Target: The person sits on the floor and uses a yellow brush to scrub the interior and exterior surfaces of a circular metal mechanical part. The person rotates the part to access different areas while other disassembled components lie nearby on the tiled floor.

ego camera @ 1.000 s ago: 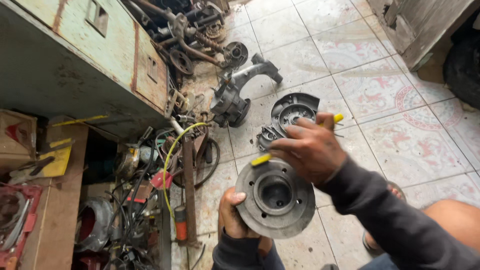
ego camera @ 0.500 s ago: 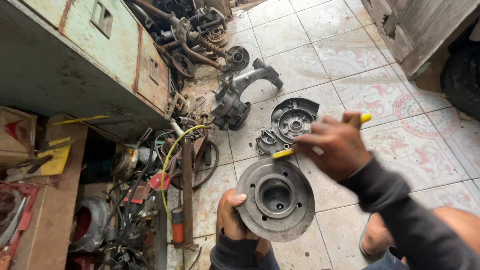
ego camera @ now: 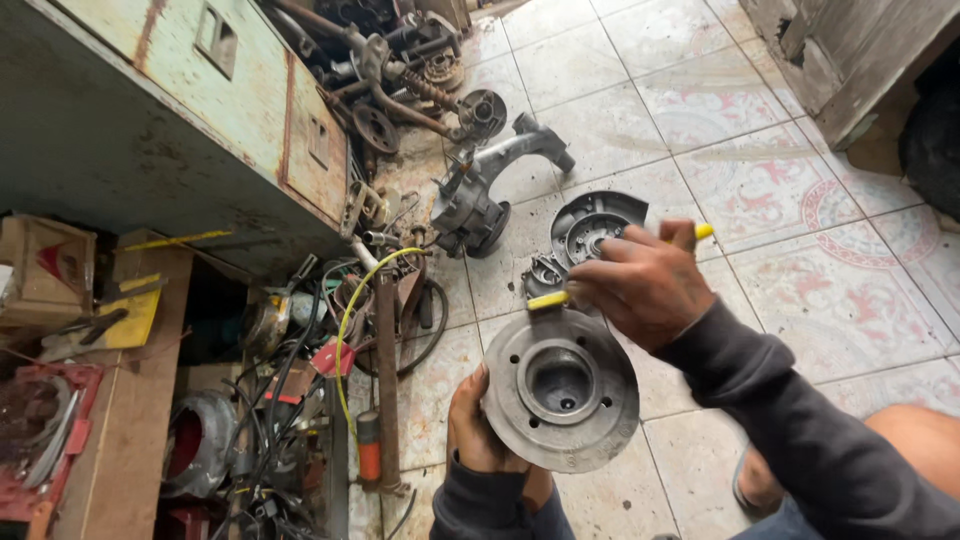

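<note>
Tiled floor (ego camera: 800, 300) patterned in faded red, littered at left with scrap metal. Along the left, a rusty green metal cabinet (ego camera: 150, 110). On the tiles, a grey cast knuckle housing (ego camera: 480, 200), beside it a dark round backing plate (ego camera: 590, 230). Nearer, a round grey hub disc (ego camera: 560, 390), held upright above the floor, left hand (ego camera: 480, 430) clasped on its lower left rim. Just above the disc, right hand (ego camera: 645, 285), fingers closed around a yellow-tipped tool (ego camera: 548, 299).
</note>
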